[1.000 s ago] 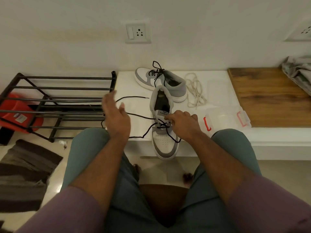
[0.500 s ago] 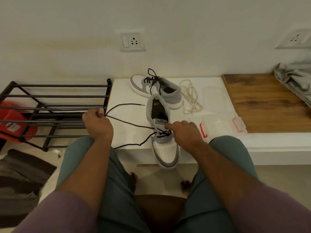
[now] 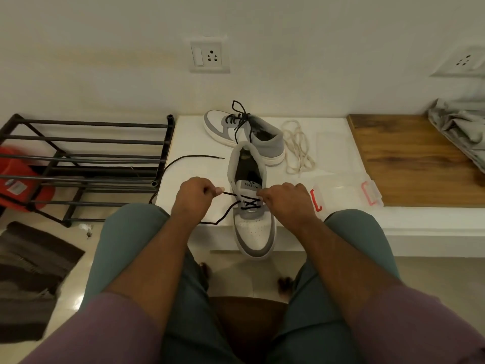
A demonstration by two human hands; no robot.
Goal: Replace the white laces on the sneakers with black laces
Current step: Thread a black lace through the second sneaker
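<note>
lace [image 3: 231, 194] pinched in L hand [image 3: 193, 198] fingers | R hand [image 3: 284, 199] at eyelets

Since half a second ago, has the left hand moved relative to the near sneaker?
Yes. The left hand, pinching the black lace, has come right, from beside the shoe rack to close by the near sneaker.

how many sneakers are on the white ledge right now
2. The near sneaker lies between the hands, toe hanging over the white ledge edge, partly laced. The far sneaker lies behind it by the wall, laced black.
</note>
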